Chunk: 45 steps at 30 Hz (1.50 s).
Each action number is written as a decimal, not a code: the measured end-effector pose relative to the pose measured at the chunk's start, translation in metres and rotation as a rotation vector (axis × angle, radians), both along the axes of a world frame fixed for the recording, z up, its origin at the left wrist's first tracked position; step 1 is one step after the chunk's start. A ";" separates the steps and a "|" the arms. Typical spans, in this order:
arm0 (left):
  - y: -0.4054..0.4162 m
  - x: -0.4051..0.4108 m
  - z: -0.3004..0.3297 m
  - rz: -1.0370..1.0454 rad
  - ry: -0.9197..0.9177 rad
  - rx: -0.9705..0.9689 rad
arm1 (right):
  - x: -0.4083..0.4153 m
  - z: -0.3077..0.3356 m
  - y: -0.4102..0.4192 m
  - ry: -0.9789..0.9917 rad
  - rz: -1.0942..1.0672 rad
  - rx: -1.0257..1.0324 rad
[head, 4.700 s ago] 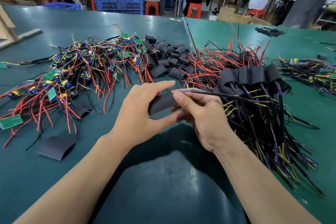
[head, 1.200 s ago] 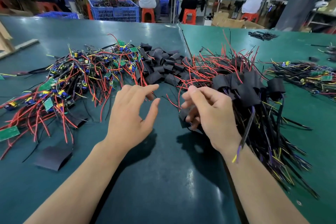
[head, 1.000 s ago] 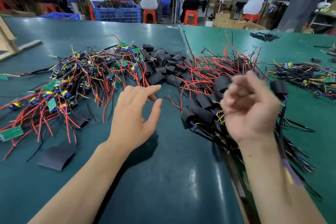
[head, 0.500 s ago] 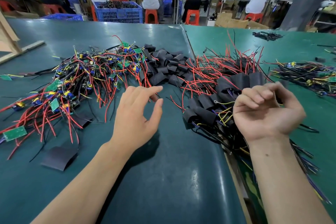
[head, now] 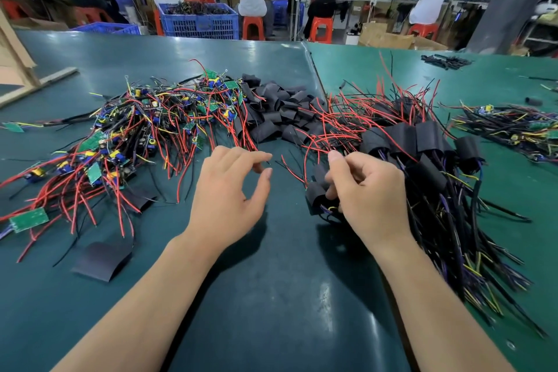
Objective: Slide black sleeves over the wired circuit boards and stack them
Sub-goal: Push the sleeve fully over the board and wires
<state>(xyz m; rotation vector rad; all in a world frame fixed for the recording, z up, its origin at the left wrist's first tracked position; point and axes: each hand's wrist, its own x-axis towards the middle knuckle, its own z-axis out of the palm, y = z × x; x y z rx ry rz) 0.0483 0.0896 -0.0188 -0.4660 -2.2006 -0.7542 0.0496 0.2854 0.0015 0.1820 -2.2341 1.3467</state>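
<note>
- The right hand [head: 367, 190] curls round a sleeved board [head: 315, 193] at the stack's [head: 422, 160] 9 o'clock edge; it should press it flush.
- The left hand [head: 226, 193] hovers loosely spread, holding nothing; bare boards [head: 145, 130] lie at its 10 o'clock, loose sleeves [head: 280, 112] at 12.

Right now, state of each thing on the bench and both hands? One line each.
left hand: open, fingers relaxed, holds nothing, above the table
right hand: fingers curled at the near edge of the sleeved boards
sleeved boards: sleeves on, heaped at right
bare boards: unsleeved, tangled pile at left
empty sleeves: loose heap between the piles
single flat sleeve: lying alone, near left
</note>
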 end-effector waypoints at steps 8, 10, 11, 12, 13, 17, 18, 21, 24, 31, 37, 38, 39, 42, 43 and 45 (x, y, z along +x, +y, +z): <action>-0.014 -0.008 -0.008 0.323 -0.172 -0.133 | 0.004 -0.008 -0.017 0.102 0.128 0.055; -0.022 -0.011 -0.011 0.482 -0.240 -0.145 | 0.005 -0.013 -0.024 0.072 0.181 0.087; -0.027 -0.013 -0.012 0.554 -0.283 -0.128 | 0.006 -0.016 -0.026 0.057 0.198 0.106; -0.032 -0.014 -0.011 0.619 -0.335 -0.104 | 0.005 -0.018 -0.028 0.045 0.210 0.125; -0.037 -0.016 -0.010 0.676 -0.395 -0.081 | 0.005 -0.020 -0.029 0.036 0.219 0.140; -0.050 -0.023 -0.008 0.733 -0.542 -0.049 | 0.002 -0.022 -0.030 -0.005 0.228 0.132; -0.050 -0.023 -0.007 0.712 -0.539 -0.013 | 0.002 -0.021 -0.029 -0.018 0.229 0.115; -0.050 -0.021 -0.005 0.719 -0.546 0.019 | 0.001 -0.021 -0.028 -0.028 0.232 0.074; -0.049 -0.021 -0.005 0.729 -0.603 0.015 | 0.002 -0.022 -0.026 -0.038 0.236 0.063; -0.043 -0.021 0.001 0.719 -0.711 -0.029 | 0.004 -0.019 -0.025 -0.084 0.246 0.041; -0.027 -0.004 0.005 0.318 -0.339 0.452 | 0.003 -0.015 -0.026 -0.288 0.285 -0.061; -0.021 0.003 0.008 0.178 -0.240 0.463 | 0.004 -0.012 -0.027 -0.386 0.340 -0.179; -0.015 0.009 0.010 0.048 -0.153 0.422 | 0.004 -0.009 -0.028 -0.479 0.393 -0.298; 0.004 0.022 0.009 -0.243 -0.081 0.174 | 0.001 -0.002 -0.029 -0.590 0.480 -0.524; 0.010 0.024 0.008 -0.315 -0.110 0.095 | 0.000 -0.001 -0.027 -0.578 0.485 -0.585; 0.021 0.025 0.003 -0.417 -0.148 -0.026 | -0.001 0.000 -0.023 -0.520 0.467 -0.636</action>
